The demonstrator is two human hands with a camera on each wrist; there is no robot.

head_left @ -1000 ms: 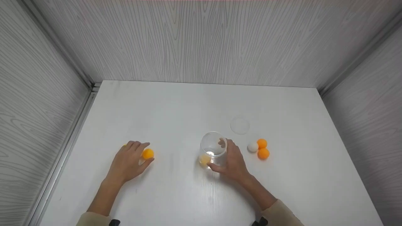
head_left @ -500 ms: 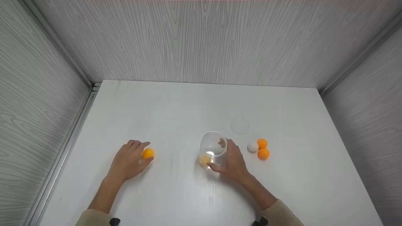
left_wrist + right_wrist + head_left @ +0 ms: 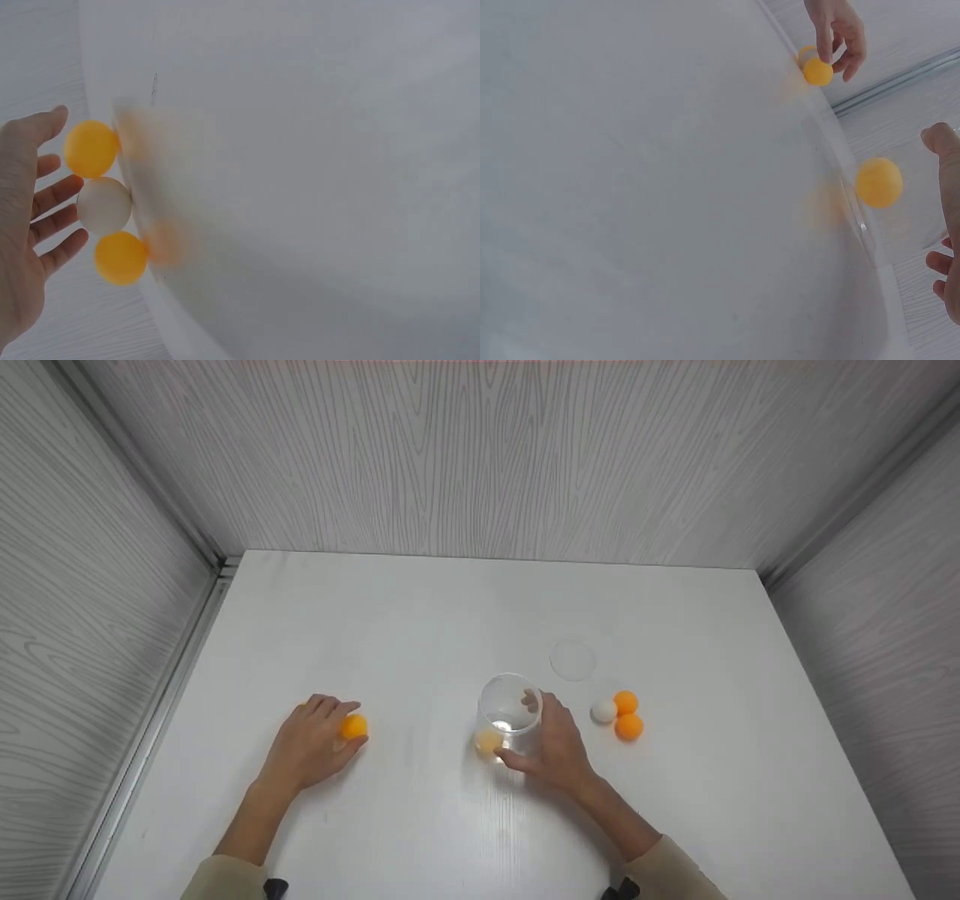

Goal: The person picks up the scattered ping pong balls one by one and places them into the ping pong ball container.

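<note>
In the head view my right hand [image 3: 561,750] grips the side of a clear cup [image 3: 499,709], thumb in front and fingers behind. The cup stands upright with an orange table tennis ball [image 3: 490,742] at its bottom. My left hand [image 3: 307,742] is low on the left, its fingers spread loosely over a row of balls. By its thumb lies an orange ball [image 3: 91,148]; a white ball [image 3: 104,206] and another orange ball [image 3: 121,258] follow in the left wrist view. From the head, the hand mostly hides the latter two.
Right of the cup lie a white ball [image 3: 604,712] and two orange balls [image 3: 625,703], close together. A clear round disc [image 3: 573,660] lies flat behind the cup. Grey wood-grain panels [image 3: 480,457] wall the white table [image 3: 375,607] at the back and both sides.
My left hand stays over the balls with only slight finger movement, and the orange ball by its thumb has shifted slightly right. The right hand and cup have not visibly moved.
</note>
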